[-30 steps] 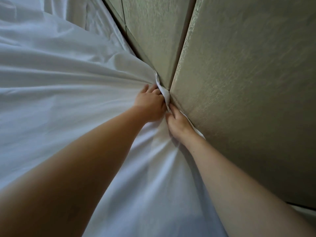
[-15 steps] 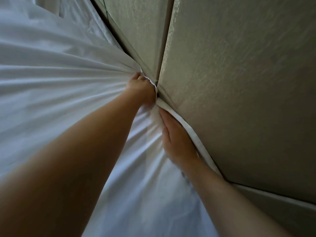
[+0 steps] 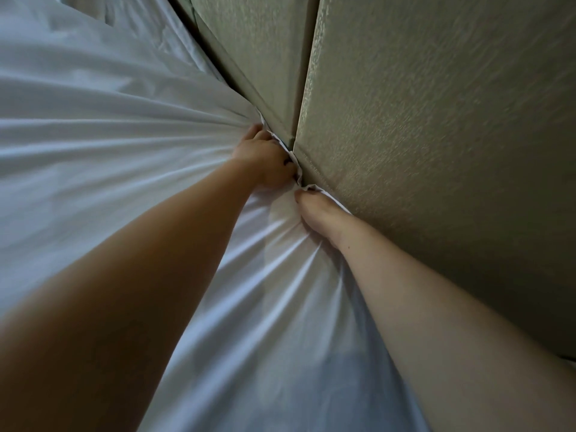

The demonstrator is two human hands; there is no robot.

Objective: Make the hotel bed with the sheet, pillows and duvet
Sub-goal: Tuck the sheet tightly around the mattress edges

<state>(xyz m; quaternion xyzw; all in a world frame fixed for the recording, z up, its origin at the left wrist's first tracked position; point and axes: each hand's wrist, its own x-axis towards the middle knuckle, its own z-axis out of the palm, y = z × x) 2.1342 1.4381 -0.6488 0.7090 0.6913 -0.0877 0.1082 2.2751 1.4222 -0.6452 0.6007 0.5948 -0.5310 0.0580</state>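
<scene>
Head view: left hand (image 3: 265, 160), fingers curled, grips the bunched sheet (image 3: 93, 151) at the bed's head edge against the headboard (image 3: 436, 120); right hand (image 3: 318, 213) apparently pinches its hem, to tuck it tight.

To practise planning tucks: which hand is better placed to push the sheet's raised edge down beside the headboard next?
Probably the right hand: it lies along the headboard at the sheet edge. The left hand grips bunched sheet, holding tension.

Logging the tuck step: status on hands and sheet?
Left hand grips bunched sheet at headboard. Right hand on sheet edge beside it, fingers hidden. Sheet taut, folds fanning from both hands. Nothing seen blocking.
</scene>
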